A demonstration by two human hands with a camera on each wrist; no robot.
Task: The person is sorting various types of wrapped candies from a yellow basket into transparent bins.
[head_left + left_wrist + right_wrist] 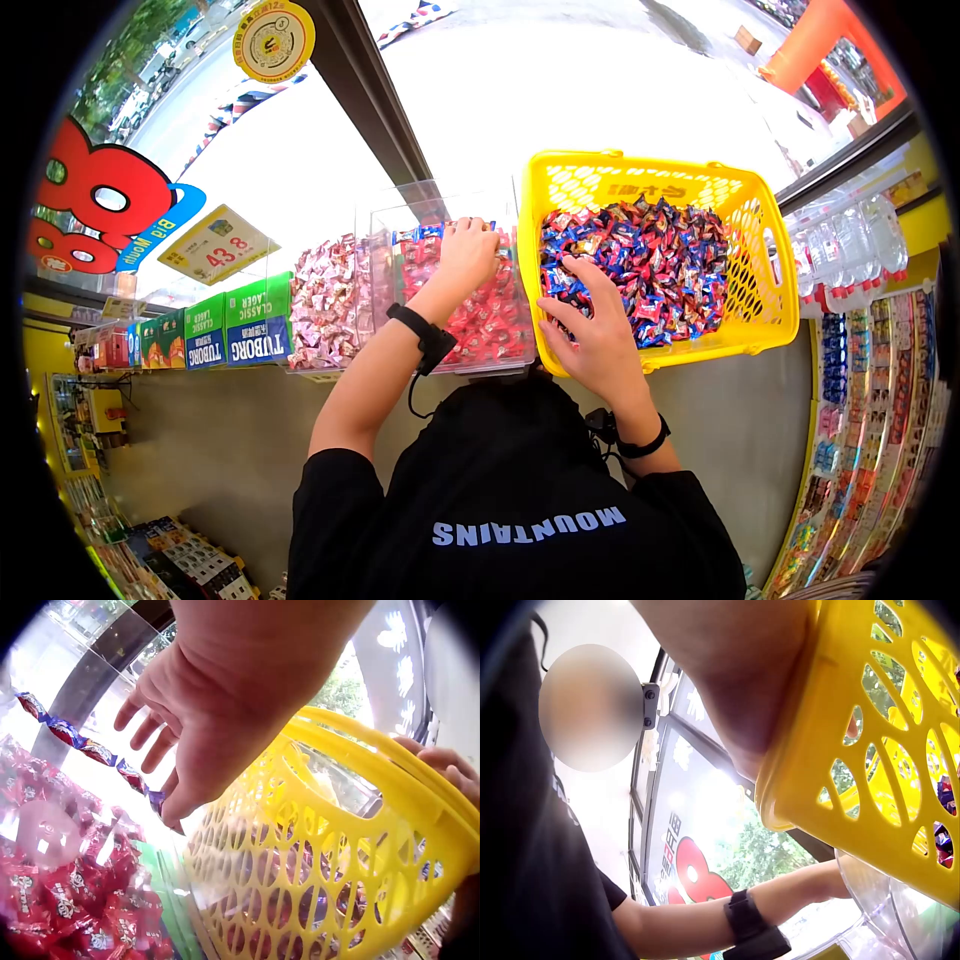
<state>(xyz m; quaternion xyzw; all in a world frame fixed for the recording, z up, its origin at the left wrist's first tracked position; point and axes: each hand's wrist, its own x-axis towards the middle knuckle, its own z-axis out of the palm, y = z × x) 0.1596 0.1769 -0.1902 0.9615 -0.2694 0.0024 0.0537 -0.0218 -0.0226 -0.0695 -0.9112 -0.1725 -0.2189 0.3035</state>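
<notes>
In the head view my left hand reaches over the clear bin of red-wrapped candies. The left wrist view shows the thumb and index finger of that hand pinching a blue-and-red candy at the end of a row of similar candies along the bin's edge; the other fingers are extended. My right hand is over the near-left rim of the yellow basket, fingers spread above mixed blue, red and dark candies, with nothing visible in it. The right wrist view hides its fingers behind the basket.
A bin of pink-wrapped candies stands left of the red ones, with green beer cartons beyond it. A window and its dark frame lie behind. Clear bottles and stocked shelves are on the right.
</notes>
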